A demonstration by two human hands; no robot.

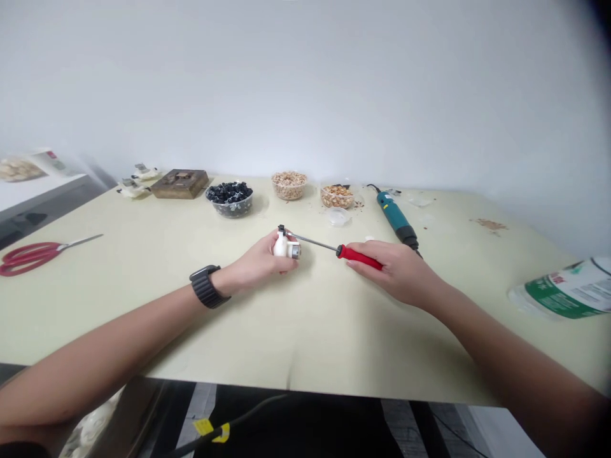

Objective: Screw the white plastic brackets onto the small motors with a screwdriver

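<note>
We look down at a small white plastic part [281,245] with a dark piece at its top and a metal cylinder [294,251] at its side. It sits just above the tabletop, near the middle of our view. Our left hand [258,264] is curled closed around it, and a black watch [206,286] circles that wrist. Our right hand [396,270] is closed on the red handle of a screwdriver [358,257], whose slim steel shaft [312,242] runs level toward the white part, its tip meeting the part near the top.

Just beyond the right hand lies a teal power tool [396,216] with a dark cord. Across the far side of the pale tabletop [310,331] we find a clear bowl of black pieces [229,200], a bowl of tan granules [289,186], and a second bowl of tan bits [337,197] with a small clear lid [338,216] in front. Further left are a dark wooden block [180,184] and small white parts [133,188]. Red-handled scissors [31,257] lie at the left edge, and a bottle with a green-and-white label [568,289] lies on its side at the right.
</note>
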